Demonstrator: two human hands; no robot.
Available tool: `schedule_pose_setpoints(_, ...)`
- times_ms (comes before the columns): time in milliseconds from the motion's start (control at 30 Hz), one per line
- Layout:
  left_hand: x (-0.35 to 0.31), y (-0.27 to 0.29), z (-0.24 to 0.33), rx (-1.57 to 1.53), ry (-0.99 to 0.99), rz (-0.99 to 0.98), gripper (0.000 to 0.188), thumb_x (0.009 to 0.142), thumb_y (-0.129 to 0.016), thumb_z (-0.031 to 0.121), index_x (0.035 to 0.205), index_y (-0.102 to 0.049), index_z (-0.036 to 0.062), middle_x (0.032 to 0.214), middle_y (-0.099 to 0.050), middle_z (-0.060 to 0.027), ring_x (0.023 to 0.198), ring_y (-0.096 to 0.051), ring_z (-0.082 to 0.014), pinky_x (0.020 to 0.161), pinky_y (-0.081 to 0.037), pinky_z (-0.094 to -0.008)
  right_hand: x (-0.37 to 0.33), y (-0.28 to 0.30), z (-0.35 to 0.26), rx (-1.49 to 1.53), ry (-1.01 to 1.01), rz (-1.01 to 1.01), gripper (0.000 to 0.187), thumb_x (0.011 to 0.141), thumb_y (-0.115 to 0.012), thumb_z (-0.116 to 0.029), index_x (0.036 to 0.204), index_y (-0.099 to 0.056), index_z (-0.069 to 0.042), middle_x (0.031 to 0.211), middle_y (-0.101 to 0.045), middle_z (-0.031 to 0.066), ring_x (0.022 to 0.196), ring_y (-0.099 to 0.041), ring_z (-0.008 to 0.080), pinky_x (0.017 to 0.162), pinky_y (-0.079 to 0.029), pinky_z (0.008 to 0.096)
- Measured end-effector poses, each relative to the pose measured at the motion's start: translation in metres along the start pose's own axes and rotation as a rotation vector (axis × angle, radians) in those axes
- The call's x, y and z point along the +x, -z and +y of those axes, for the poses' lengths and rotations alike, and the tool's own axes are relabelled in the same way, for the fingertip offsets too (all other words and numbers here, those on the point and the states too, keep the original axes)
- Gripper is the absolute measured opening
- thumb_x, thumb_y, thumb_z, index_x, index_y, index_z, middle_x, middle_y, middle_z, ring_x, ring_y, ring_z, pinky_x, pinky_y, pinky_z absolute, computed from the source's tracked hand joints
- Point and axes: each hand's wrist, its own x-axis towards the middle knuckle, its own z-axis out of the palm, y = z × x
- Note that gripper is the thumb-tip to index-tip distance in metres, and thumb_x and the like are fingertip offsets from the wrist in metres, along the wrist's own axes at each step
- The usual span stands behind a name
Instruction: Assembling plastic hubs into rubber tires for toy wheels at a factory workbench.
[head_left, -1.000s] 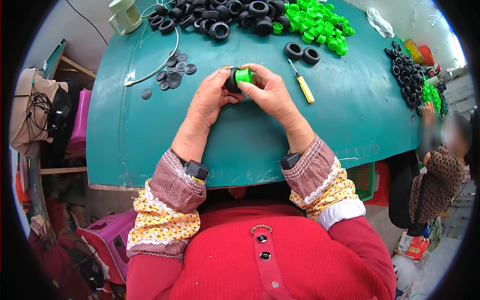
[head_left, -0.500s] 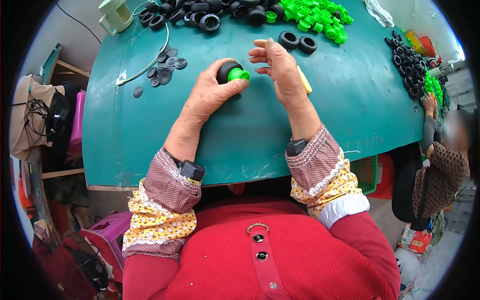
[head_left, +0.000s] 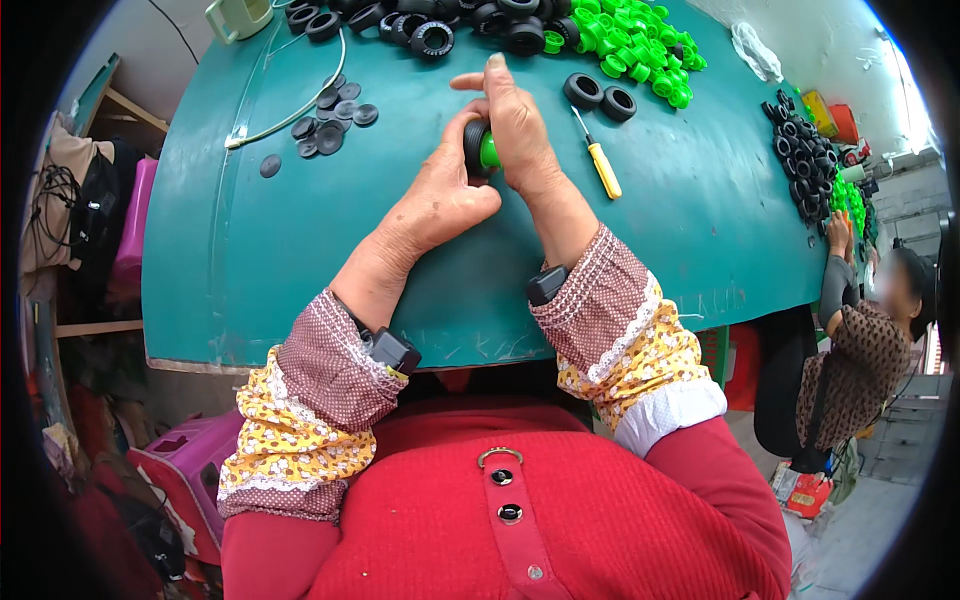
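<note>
Right hand has swung to the rightward-pointing green hub, axis crosswise.

Bright, glare upper right, curved dark edges

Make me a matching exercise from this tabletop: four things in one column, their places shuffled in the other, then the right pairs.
Column one:
1. Yellow-handled screwdriver
2. Flat, round black discs
3. Big pile of bright green plastic hubs
4. Black rubber tyre with a green plastic hub

Column two:
A. Along the right side of the heap of black tyres
B. Between the left hand and right hand
C. Right of both hands, on the near side of two loose black tyres
D. Left of both hands

Pairs: 1-C, 2-D, 3-A, 4-B
</note>
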Motion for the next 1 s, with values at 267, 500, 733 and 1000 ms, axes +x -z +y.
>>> schedule_pose_setpoints(267, -0.001, 0.002, -0.003, -0.061, -0.015, 0.077, 0.076, 0.06, -0.047, 0.005, 0.13, -0.018, -0.001, 0.113, -0.039, -0.0113, 0.107, -0.043, -0.0207, 0.092, -0.035, -0.0309, 0.014, -0.019, -0.011, -0.081, -0.037, -0.093, 0.058, 0.088, -0.028, -0.049, 0.11, -0.049, 0.001, 0.076, -0.061, 0.0145, 0.068, -0.056, 0.0165, 0.066, -0.045, 0.0277)
schedule_pose_setpoints(500, 0.004, 0.012, 0.0, 0.145, -0.218, 0.198, 0.059, 0.066, -0.052, 0.002, 0.123, -0.036, 0.0012, 0.11, -0.048, -0.0138, 0.102, -0.049, -0.0215, 0.088, -0.039, -0.0291, 0.008, -0.021, 0.001, 0.167, 0.049, 0.086, 0.048, 0.085, -0.04, -0.042, 0.101, -0.052, 0.001, 0.079, -0.059, 0.0115, 0.068, -0.054, 0.0177, 0.067, -0.043, 0.0274)
schedule_pose_setpoints(733, 0.009, 0.023, -0.009, 0.82, -0.545, 0.498, 0.048, 0.067, -0.061, 0.003, 0.113, -0.046, -0.0022, 0.103, -0.053, -0.0177, 0.09, -0.052, -0.0333, 0.08, -0.043, -0.0365, -0.021, 0.001, 0.0, 0.204, -0.24, -0.162, 0.042, 0.082, -0.053, -0.042, 0.093, -0.056, -0.002, 0.08, -0.058, 0.0057, 0.066, -0.056, 0.0113, 0.055, -0.046, 0.0246)
schedule_pose_setpoints(1000, 0.001, 0.033, 0.006, -0.249, 0.063, -0.018, 0.04, 0.076, -0.065, 0.018, 0.107, -0.053, -0.0025, 0.086, -0.059, -0.0058, 0.072, -0.055, -0.0088, 0.064, -0.044, -0.0207, -0.049, 0.028, -0.004, 0.42, -0.112, -0.181, 0.035, 0.083, -0.056, -0.023, 0.11, -0.052, -0.001, 0.092, -0.058, 0.0047, 0.079, -0.055, 0.0097, 0.065, -0.044, 0.0223)
